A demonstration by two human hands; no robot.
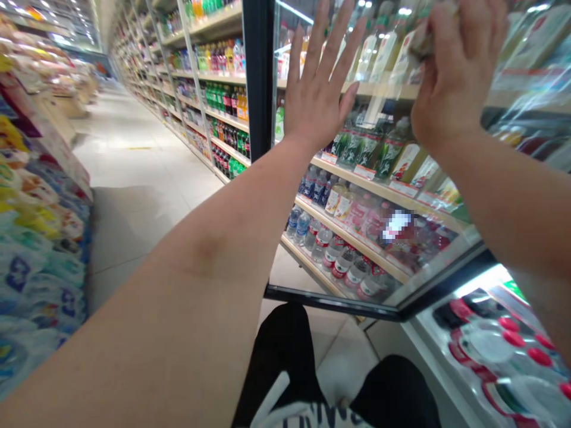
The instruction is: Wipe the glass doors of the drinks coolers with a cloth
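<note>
My left hand [319, 83] lies flat with fingers spread against the glass door [379, 249] of a drinks cooler; the door stands swung open toward the aisle. My right hand [459, 65] is closed on a crumpled cloth [423, 41], pressed to the same glass near the top. Through the glass I see shelves of bottles [348, 261].
Bottles with red caps [513, 345] lie in the open cooler at the lower right. Long drink shelves [218, 107] line the aisle's right side. Packaged goods [35, 226] are stacked on the left. Tiled floor [134, 172] runs ahead between them.
</note>
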